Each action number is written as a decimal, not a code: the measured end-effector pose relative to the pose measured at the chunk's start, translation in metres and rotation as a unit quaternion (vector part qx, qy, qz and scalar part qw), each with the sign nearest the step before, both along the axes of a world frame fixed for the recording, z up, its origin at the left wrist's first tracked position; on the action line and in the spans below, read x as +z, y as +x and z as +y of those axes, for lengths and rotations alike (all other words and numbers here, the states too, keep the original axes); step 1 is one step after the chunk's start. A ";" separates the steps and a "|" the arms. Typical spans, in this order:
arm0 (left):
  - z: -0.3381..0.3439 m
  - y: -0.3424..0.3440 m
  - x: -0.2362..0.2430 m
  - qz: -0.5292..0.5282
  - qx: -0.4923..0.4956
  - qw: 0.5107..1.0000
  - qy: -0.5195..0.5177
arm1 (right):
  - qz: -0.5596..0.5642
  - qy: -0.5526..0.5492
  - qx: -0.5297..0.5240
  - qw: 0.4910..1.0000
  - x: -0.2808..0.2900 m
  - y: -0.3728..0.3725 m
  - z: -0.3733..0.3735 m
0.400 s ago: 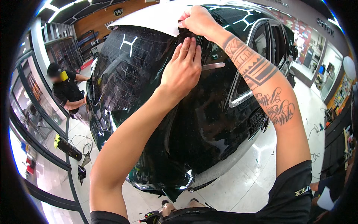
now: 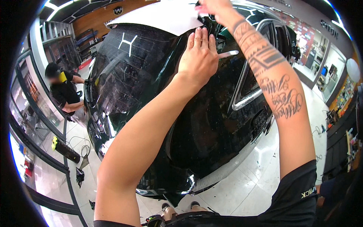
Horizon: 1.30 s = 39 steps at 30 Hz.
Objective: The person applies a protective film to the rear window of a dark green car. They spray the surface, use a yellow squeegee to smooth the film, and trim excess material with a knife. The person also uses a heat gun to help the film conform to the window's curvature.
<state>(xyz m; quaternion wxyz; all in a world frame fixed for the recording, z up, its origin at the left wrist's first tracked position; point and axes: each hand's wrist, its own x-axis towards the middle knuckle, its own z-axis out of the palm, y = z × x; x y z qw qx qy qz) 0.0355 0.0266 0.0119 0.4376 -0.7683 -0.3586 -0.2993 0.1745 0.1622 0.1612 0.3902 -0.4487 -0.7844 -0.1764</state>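
My left hand lies on the glossy black side panel of the car, its fingers stretched together and pressed flat beside the corner of a white surface. From under its thumb side juts a slim silver tool, tucked in the hand; its other end is hidden. Above it, partly cut off by the top edge of the picture, is my right hand, slightly blurred, with its fingers closed on the edge of a dark film. The white surface borders the car's rear window.
At the left a co-worker in black bends to the car's far side. A black cylinder with a yellow-green end and cables lie on the tiled floor. Dark metal frames line the left; tools line the right.
My left hand has slid up and to the right across the panel with the silver tool. The right hand has moved up and right, drawing the dark film from the white corner.
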 end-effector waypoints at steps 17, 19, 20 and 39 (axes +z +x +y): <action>-0.010 0.006 0.004 -0.005 0.015 0.999 -0.046 | -0.121 0.066 -0.352 0.926 0.110 0.194 -0.064; -0.007 0.000 0.003 -0.011 0.004 0.999 -0.041 | -0.131 0.028 -0.367 0.921 0.087 0.208 -0.078; -0.007 -0.003 0.004 -0.007 0.003 0.999 -0.044 | -0.130 -0.004 -0.390 0.911 0.069 0.217 -0.084; -0.130 -0.022 -0.047 -0.414 -0.493 0.567 -0.515 | 0.477 -0.290 0.268 0.785 -0.193 -0.017 -0.317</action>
